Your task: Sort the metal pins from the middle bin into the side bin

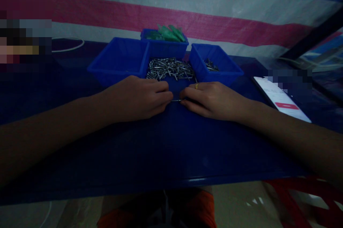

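Thin, silvery metal rod, head view: it bridges the gap between left hand and right hand, pinched in the fingers of both, above the dark-blue, smooth tabletop. Beyond lies a heap of short, silvery metal pieces, between an open blue plastic bin and a similar bin containing more pieces.

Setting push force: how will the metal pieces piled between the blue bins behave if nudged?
The metal pieces look straight and shiny, so probably stiff and somewhat slippery. Being slim, loose and crossed at many angles, they'd likely shift and scatter rather than move together.
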